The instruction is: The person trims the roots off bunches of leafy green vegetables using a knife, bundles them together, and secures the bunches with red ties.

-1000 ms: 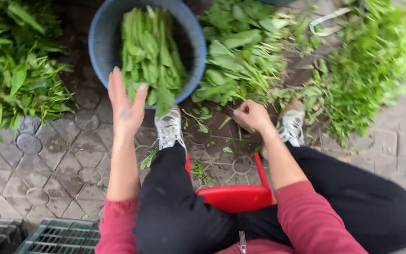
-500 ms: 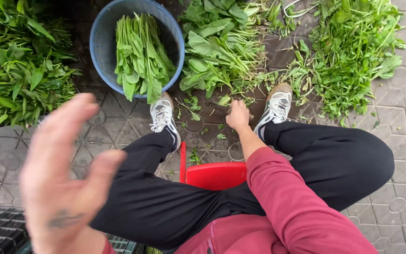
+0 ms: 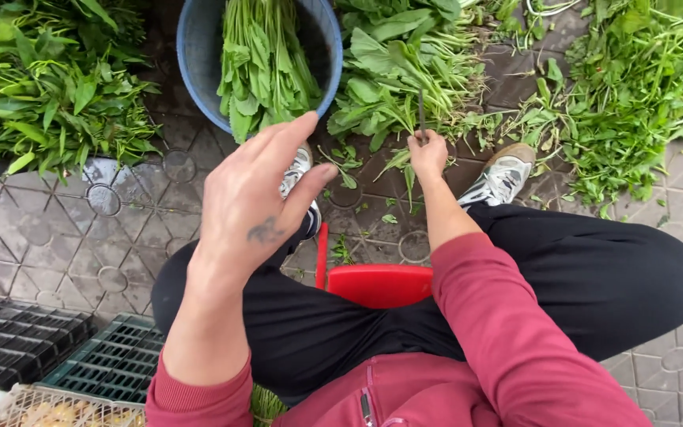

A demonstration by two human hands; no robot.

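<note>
Grey patterned paving stones [image 3: 96, 237] lay under flat daylight; black plastic crates [image 3: 33, 348] sat lower left, a red stool [image 3: 377, 283] beneath.

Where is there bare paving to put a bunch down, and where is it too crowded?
Bare grey paving tiles lie between the left leafy green pile, the round blue tub and the black plastic crates. Another patch sits right of the knee. Crowded: between the shoes, where the right hand holds a thin stalk, and below the right-side greens.

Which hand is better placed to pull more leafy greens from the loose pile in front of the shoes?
Probably the right hand: it is low at the edge of the loose green leafy pile, gripping a thin stem. The left hand is raised and empty.
</note>
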